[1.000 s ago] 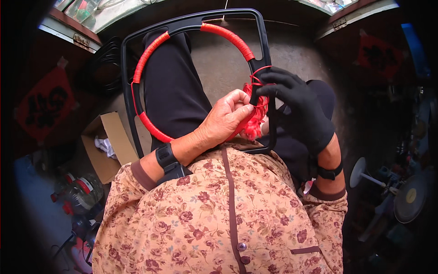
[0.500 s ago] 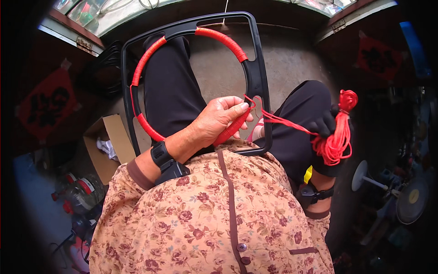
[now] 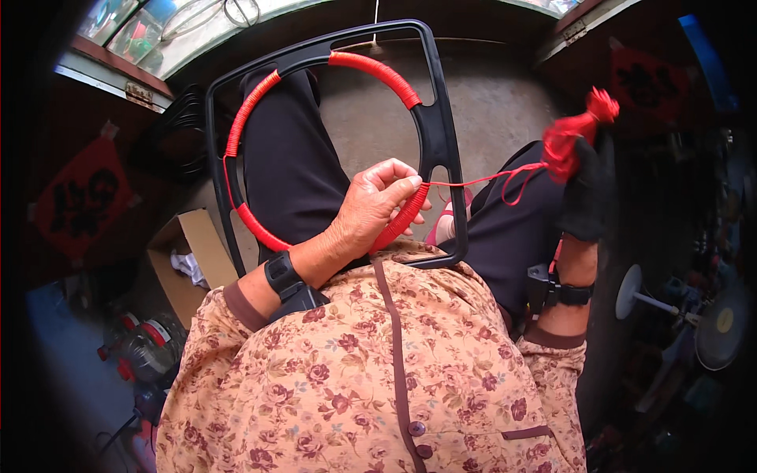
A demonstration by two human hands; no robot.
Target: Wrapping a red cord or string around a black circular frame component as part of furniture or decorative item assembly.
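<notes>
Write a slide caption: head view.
Left hand grips a black frame wound with red cord; gloved right hand holds the bundle.

Hands well apart: left hand (image 3: 378,202) bare, pinching; right hand (image 3: 585,193) gloved, curled closed.

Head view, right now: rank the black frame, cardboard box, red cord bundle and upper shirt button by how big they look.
1. Black frame
2. Cardboard box
3. Red cord bundle, slightly blurred
4. Upper shirt button

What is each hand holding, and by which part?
The left hand holds the black frame at the upper end of its lower-right red wrapping; the gloved right hand grips the red cord bundle, seemingly by its wider lower part.
</notes>
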